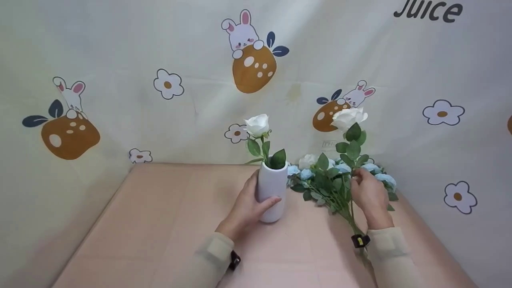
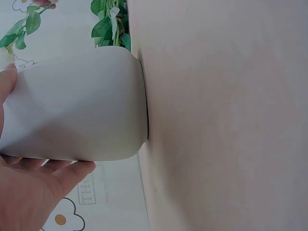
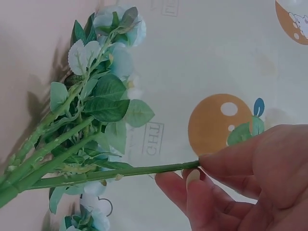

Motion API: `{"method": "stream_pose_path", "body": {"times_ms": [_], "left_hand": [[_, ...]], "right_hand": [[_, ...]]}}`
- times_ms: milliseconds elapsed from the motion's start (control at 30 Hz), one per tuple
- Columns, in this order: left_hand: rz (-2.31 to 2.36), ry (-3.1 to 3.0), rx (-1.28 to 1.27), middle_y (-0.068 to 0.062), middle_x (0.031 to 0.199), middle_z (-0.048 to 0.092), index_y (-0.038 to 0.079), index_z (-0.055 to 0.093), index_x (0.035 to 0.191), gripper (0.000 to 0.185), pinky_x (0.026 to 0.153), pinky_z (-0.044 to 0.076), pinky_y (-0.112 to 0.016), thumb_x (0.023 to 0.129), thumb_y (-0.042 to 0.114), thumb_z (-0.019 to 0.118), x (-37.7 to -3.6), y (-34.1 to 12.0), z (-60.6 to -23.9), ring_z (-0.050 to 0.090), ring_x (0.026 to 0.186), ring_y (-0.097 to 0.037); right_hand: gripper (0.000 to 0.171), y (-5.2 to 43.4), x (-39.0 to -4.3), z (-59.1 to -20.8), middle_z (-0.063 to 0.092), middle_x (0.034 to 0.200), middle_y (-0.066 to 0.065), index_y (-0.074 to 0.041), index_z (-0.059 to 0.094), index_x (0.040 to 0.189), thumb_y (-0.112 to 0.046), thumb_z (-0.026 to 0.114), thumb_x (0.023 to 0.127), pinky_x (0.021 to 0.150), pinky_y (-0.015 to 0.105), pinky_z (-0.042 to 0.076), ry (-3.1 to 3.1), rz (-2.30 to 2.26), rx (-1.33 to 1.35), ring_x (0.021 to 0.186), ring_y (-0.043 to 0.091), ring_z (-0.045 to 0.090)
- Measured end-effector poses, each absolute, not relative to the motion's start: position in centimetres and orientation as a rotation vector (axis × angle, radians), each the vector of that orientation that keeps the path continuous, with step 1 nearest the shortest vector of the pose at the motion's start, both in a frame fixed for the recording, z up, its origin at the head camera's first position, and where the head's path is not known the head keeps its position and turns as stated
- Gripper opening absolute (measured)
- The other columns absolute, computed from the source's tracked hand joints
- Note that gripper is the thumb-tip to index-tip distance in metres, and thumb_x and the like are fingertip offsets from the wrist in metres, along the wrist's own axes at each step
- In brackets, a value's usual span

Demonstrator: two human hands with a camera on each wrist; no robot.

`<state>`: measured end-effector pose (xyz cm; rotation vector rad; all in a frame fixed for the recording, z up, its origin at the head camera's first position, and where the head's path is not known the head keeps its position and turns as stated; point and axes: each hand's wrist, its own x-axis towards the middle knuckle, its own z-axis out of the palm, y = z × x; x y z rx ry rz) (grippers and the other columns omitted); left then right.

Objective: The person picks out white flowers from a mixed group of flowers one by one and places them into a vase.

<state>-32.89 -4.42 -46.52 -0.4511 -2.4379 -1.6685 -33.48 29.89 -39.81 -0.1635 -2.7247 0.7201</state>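
A white vase [image 1: 273, 192] stands upright on the table with one white rose [image 1: 257, 125] in its mouth. My left hand [image 1: 250, 204] grips the vase around its side, thumb across the front; in the left wrist view the vase [image 2: 77, 106] fills the left half, its base at the tabletop. With my right hand [image 1: 370, 194] I pinch the green stem [image 3: 144, 169] of a second white rose [image 1: 349, 119] between thumb and fingertips. That rose is upright, its bloom well above the hand, its lower stem running down beside the other stems.
A bunch of light blue flowers [image 1: 385, 181] and leafy stems lies on the table at the right, with another white rose [image 1: 308, 161] among them. The pinkish table [image 1: 160, 224] ends at a backdrop [image 1: 120, 48] printed with rabbits and flowers.
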Motion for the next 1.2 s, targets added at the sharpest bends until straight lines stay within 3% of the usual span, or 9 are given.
{"method": "stream_pose_path", "body": {"times_ms": [300,533,667,1200], "left_hand": [[-1.672,-2.436,-0.455,-0.015,0.175,0.037,0.015,0.020,0.176,0.107,0.130,0.037,-0.063,0.096,0.044,0.085,-32.9,-4.4,-46.5,0.047,0.156,-0.039],[-1.644,-2.440,-0.463,-0.016,0.176,0.036,0.013,0.022,0.176,0.108,0.131,0.037,-0.061,0.095,0.043,0.087,-32.9,-4.4,-46.4,0.046,0.157,-0.038],[-1.648,-2.444,-0.457,-0.015,0.176,0.036,0.015,0.021,0.176,0.108,0.131,0.037,-0.062,0.095,0.043,0.087,-32.9,-4.4,-46.4,0.046,0.157,-0.038],[-1.653,-2.442,-0.455,-0.016,0.175,0.037,0.014,0.021,0.176,0.108,0.131,0.037,-0.062,0.096,0.044,0.086,-32.9,-4.5,-46.5,0.047,0.156,-0.038]], "right_hand": [[0.035,29.5,-33.3,-39.5,0.074,0.132,0.026,-0.003,0.063,0.140,-0.023,0.054,0.113,0.068,0.050,0.055,-2.686,0.726,-0.117,0.083,0.035,0.072],[0.032,28.9,-33.1,-39.3,0.076,0.129,0.026,-0.005,0.065,0.139,-0.022,0.057,0.113,0.075,0.057,0.059,-2.637,0.736,-0.099,0.094,0.042,0.075],[0.033,28.6,-33.0,-39.1,0.076,0.127,0.026,-0.005,0.064,0.140,-0.022,0.057,0.113,0.076,0.059,0.059,-2.618,0.731,-0.086,0.093,0.042,0.075],[0.033,27.7,-32.8,-38.9,0.077,0.128,0.026,-0.006,0.065,0.140,-0.023,0.056,0.113,0.076,0.059,0.060,-2.583,0.766,-0.045,0.104,0.045,0.076]]}}
